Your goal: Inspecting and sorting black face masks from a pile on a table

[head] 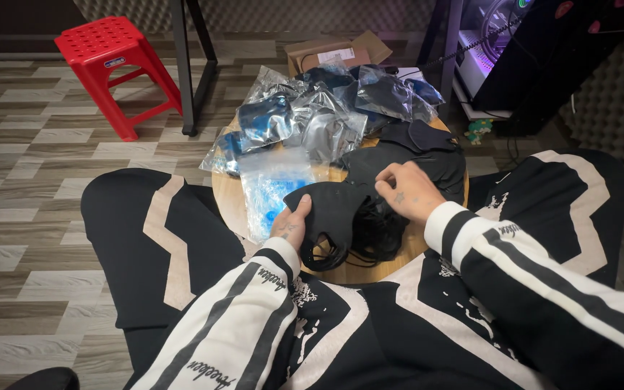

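A black mask (330, 209) lies at the centre of the frame on the round wooden bench (229, 198), its long axis running roughly left to right, with its ear loops trailing down toward the lower edge of the bench. The left hand (292, 225) sits at the mask's lower left end, fingers closed in a pinch on the fabric edge, thumb on top. The right hand (407, 191) is at the mask's right end, just right of centre, fingers curled and pinching at black fabric where the mask meets the pile of black masks (417, 155) behind it; whether it grips this mask or one from the pile cannot be told. Both hands are about equally near, one at each end.

Left of the mask, touching it, lies a clear bag with blue print (272, 191). Toward the upper middle is a heap of bagged masks (312, 108). A red stool (117, 68) stands at upper left on the floor.
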